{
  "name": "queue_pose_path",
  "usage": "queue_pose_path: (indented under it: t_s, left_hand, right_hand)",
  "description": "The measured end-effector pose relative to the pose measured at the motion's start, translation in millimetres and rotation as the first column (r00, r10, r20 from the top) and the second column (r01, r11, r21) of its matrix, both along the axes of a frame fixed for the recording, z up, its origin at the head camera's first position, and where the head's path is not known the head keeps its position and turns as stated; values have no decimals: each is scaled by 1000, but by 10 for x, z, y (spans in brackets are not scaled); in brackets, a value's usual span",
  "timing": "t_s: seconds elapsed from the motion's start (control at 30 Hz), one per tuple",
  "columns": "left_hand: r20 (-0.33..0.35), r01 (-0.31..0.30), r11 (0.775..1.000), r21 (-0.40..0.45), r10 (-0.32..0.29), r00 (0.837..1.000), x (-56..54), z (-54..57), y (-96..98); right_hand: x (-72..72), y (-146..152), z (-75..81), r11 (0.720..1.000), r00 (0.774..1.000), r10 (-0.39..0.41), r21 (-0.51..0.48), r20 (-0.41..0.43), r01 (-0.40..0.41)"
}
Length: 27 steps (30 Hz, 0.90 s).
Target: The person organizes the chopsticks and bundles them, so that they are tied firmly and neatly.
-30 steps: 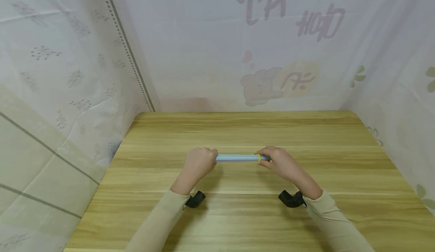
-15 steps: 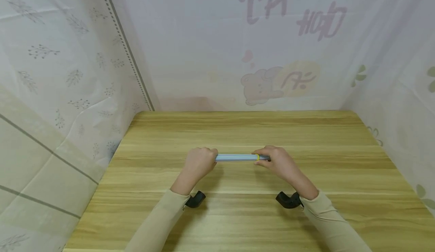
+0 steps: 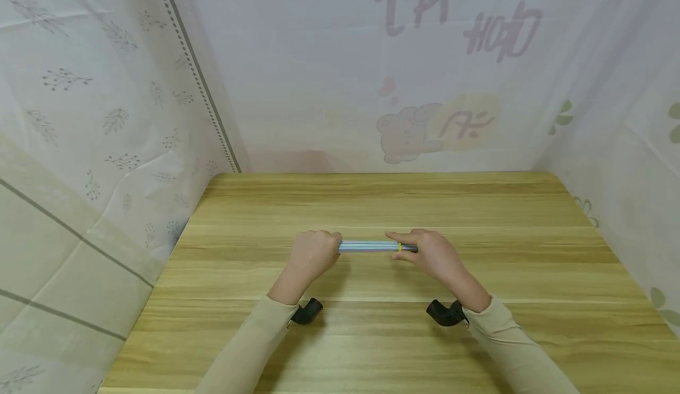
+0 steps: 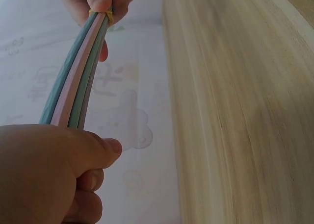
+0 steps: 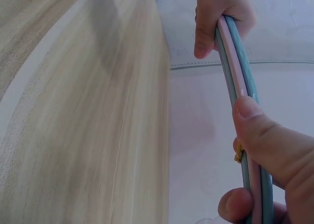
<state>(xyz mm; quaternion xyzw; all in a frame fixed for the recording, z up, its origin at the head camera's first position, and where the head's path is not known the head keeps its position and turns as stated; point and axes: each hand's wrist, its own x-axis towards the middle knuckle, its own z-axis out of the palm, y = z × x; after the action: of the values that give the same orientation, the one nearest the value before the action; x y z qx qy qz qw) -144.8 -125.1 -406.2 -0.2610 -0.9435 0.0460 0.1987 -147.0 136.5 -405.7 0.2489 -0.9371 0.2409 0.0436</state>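
A bundle of slim pastel pencils [image 3: 368, 246], blue, pink and green, is held level above the table between both hands. My left hand [image 3: 314, 256] grips one end in its fist, which hides that end. At the other end my right hand [image 3: 440, 257] pinches the bundle between thumb and fingers. A yellow rubber band [image 3: 400, 247] circles the pencils between the right thumb and fingertips. From the right wrist view, the right thumb [image 5: 248, 109] lies along the pencils, with the band partly hidden beneath it. The left wrist view shows the pencils' faceted sides.
A wood-grain table [image 3: 372, 347] spreads below both hands. Printed cloth [image 3: 297, 75] hangs behind it and along both sides. A black curved mount [image 3: 307, 311] sits at the left wrist and another black mount [image 3: 445, 313] at the right.
My right hand has slid a little to the left, and the rubber band has shifted left along the pencils with it. My left hand has stayed almost still, gripping its end.
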Motion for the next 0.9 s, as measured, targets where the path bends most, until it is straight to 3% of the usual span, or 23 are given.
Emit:
queue_pose_path:
  t_s: [0.2,0.43,0.53,0.9]
  left_hand:
    - [10,4,1000,16,-4,1000,-16,5,0]
    - [0,10,999,35,-10,1000,-22,13,-21]
    - [15,4,999,34,-4,1000,-14,15,-27]
    - [-5,-3,1000,24,3,1000,21,11,-12]
  right_hand:
    - [-16,15,8,1000,1000,21,9,-3,-21]
    - [-35,106,71,995,994,74,-78,76,-68]
    - [-32,127,98,994,995,68,-85,72,-62]
    - [-18,64,148,996,992,87,-6,87,-86]
